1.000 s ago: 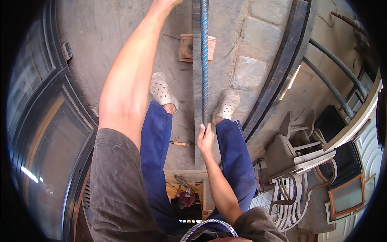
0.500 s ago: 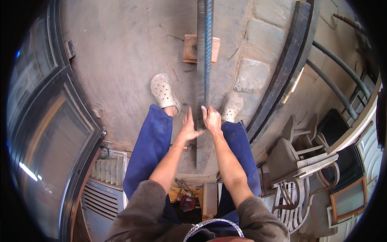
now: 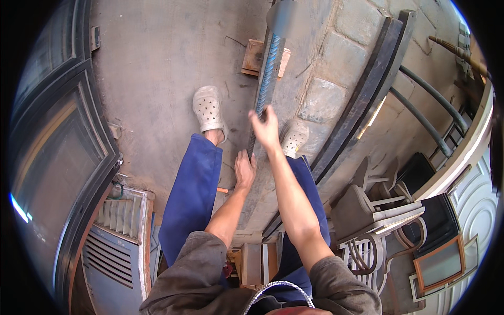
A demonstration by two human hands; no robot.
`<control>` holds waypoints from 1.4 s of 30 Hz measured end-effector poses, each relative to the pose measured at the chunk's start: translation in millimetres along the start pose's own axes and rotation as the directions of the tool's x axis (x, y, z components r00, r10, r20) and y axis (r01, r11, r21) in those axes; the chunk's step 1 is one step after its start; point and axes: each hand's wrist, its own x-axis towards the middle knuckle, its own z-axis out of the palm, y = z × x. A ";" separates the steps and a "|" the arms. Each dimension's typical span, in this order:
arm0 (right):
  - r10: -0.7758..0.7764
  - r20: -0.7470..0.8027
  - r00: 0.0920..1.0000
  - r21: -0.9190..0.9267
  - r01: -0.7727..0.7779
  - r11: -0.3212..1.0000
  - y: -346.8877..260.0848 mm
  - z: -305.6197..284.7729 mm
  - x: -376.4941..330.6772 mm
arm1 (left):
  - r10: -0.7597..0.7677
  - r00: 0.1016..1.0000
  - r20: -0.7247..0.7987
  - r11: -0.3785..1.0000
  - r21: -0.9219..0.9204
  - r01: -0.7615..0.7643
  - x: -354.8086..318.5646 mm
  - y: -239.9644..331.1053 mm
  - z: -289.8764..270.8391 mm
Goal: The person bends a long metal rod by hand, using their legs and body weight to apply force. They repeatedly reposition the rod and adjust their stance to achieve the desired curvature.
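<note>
One long ribbed grey metal bar [image 3: 269, 73], blue-streaked, slanting from 12 o'clock down toward picture centre above rough concrete floor [image 3: 157, 79]. Right hand [image 3: 266, 127] curled closed round bar's lower part; left hand [image 3: 244, 170] just below at 6 o'clock of it, fingers clasped on bar's bottom end. Two white perforated clogs [image 3: 208, 110], two blue trouser legs. One flat wooden block [image 3: 254, 56] behind bar at 12 o'clock. Curved dark frame [image 3: 367, 100] at 2 o'clock.

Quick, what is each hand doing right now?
Left hand: closed on the lower end of the long ribbed metal bar.
Right hand: gripping the same bar higher up.
</note>
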 end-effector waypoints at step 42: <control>0.608 -0.048 0.792 0.276 -0.575 0.771 -236.6 -34.2 53.8 | 0.043 0.988 0.149 0.888 -0.460 0.030 -161.6 133.5 -197.6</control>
